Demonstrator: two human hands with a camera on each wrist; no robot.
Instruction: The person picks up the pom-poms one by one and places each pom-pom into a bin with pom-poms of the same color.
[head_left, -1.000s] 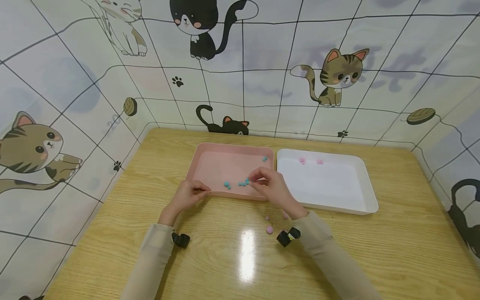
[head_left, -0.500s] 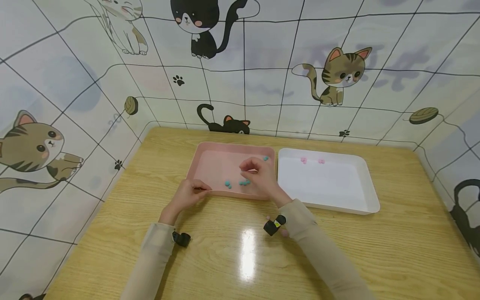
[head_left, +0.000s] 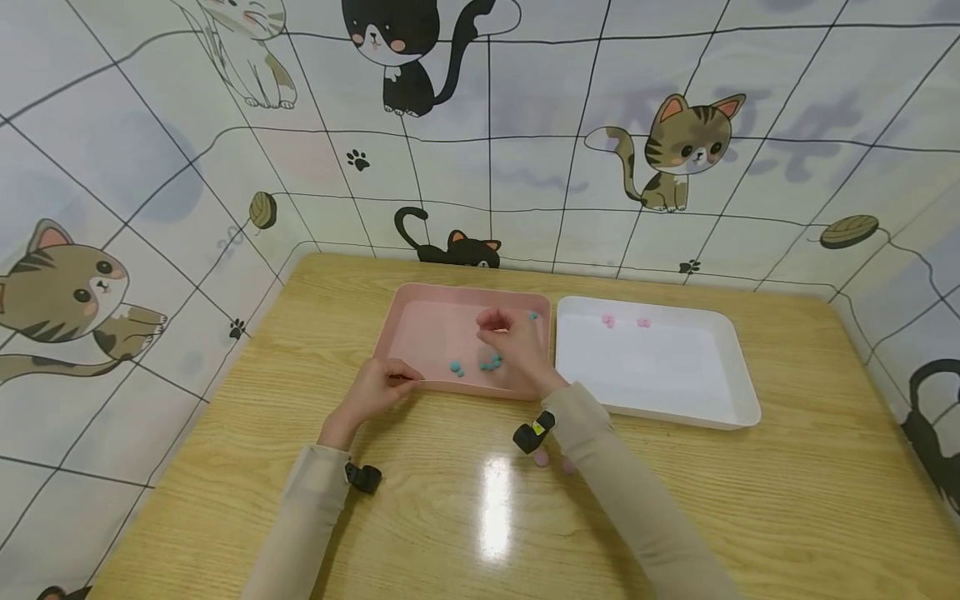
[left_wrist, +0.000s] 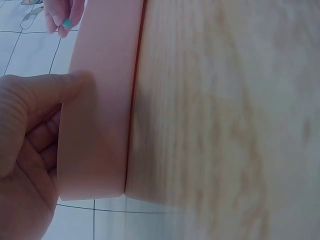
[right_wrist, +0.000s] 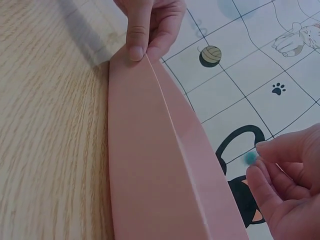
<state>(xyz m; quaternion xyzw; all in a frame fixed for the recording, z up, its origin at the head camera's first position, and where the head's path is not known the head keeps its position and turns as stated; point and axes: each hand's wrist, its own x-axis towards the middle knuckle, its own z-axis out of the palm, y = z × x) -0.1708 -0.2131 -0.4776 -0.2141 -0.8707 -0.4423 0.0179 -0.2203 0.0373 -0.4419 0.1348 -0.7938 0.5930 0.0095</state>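
My left hand [head_left: 381, 389] grips the near wall of the pink tray [head_left: 442, 389], thumb outside and fingers inside. Above the middle of that tray, my right hand [head_left: 517, 343] pinches a small teal ball [right_wrist: 251, 158] between thumb and fingertips. The same teal ball [left_wrist: 67, 23] shows between the fingertips in the left wrist view. On the tray floor lie small teal balls in groups: a pair [head_left: 456, 367] near the front, a cluster [head_left: 491, 363] below my right hand, and one bit [head_left: 533, 316] at the back right, partly hidden by that hand.
A white tray [head_left: 660, 367] stands right of the pink one, with two small pink clusters [head_left: 608, 321] near its back wall. Pink balls [head_left: 541, 457] lie on the wooden table [head_left: 435, 517] by my right wrist camera. A cat-print cloth [head_left: 525, 167] surrounds the table.
My right hand has moved left and slightly away from me, off the front cluster to above the pink tray's middle. My left hand stays on the tray wall.
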